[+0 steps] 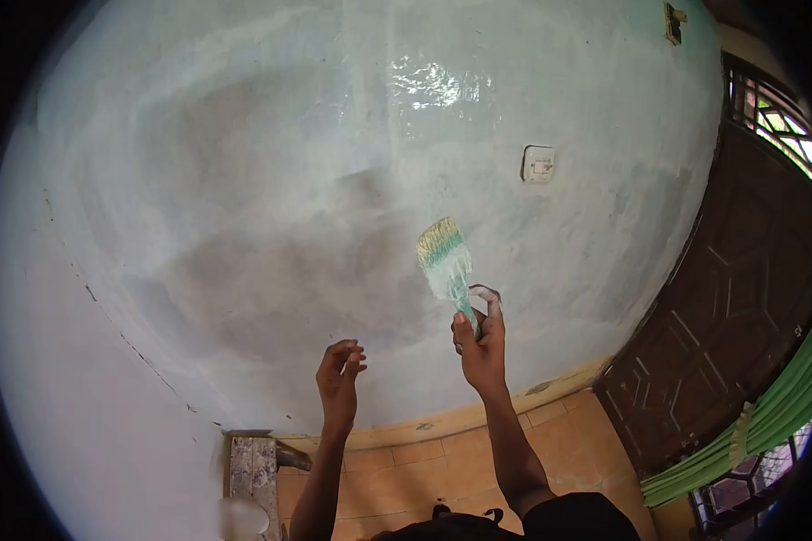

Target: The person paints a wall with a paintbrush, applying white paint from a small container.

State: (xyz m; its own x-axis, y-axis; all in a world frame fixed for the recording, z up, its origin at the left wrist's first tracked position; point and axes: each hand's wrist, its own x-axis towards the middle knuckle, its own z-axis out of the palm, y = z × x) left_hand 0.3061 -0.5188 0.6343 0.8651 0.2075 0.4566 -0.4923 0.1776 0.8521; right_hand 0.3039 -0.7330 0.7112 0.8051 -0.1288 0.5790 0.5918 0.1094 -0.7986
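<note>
My right hand (483, 347) is closed around the handle of a paintbrush (445, 257), which it holds up in front of the wall (271, 261). The brush has pale yellow bristles, and its lower part is coated in white and mint-green paint. White smears mark a finger of this hand. To the left, my left hand (338, 371) is raised before the wall with loosely bent, parted fingers and nothing in it. Patchy grey areas cover the wall's middle and left, and a wet shine shows near the top.
A white switch plate (538, 164) sits on the wall, with an open wall box (674, 23) higher up. On the right are a dark brown door (695, 298) and a green curtain (740, 442). A stained bench (254, 473) bearing a whitish container (244, 518) stands lower left on orange tiles (397, 478).
</note>
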